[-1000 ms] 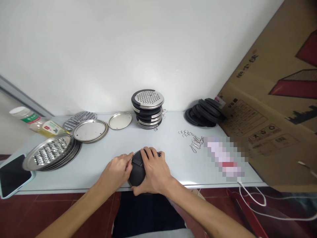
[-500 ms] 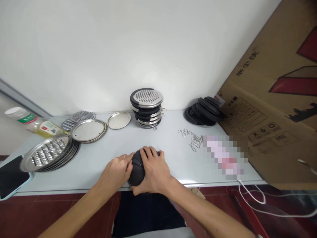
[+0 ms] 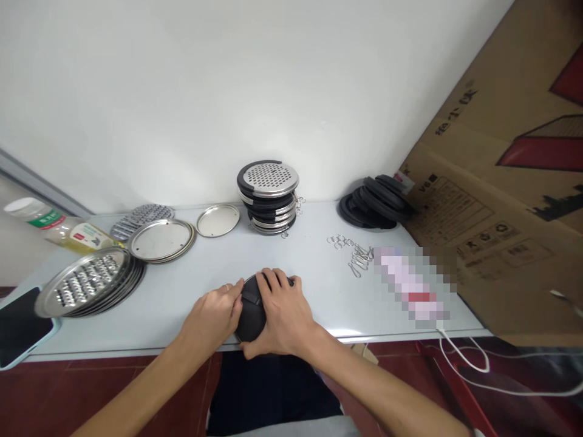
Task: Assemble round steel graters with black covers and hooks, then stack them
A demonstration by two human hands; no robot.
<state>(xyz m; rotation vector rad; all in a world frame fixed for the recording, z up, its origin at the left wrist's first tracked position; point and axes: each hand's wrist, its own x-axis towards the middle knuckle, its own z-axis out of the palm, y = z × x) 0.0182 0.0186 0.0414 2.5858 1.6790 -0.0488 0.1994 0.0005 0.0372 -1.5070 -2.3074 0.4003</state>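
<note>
At the table's front edge, both my hands are on a round black plastic cover, partly hidden under my fingers. My left hand is closed at its left rim, thumb and fingers pressed against the edge. Draped over the right part, my right hand grips it, fingers over the far side and thumb at the near edge. A thin metallic edge shows beneath the cover. Behind it stands a stack of round graters with black rims and small hanging rings.
At left are grater plates, plain metal discs, a single disc, a bottle and a phone. Black rims, wire rings and hooks and a blurred pink item lie right, beside a cardboard box.
</note>
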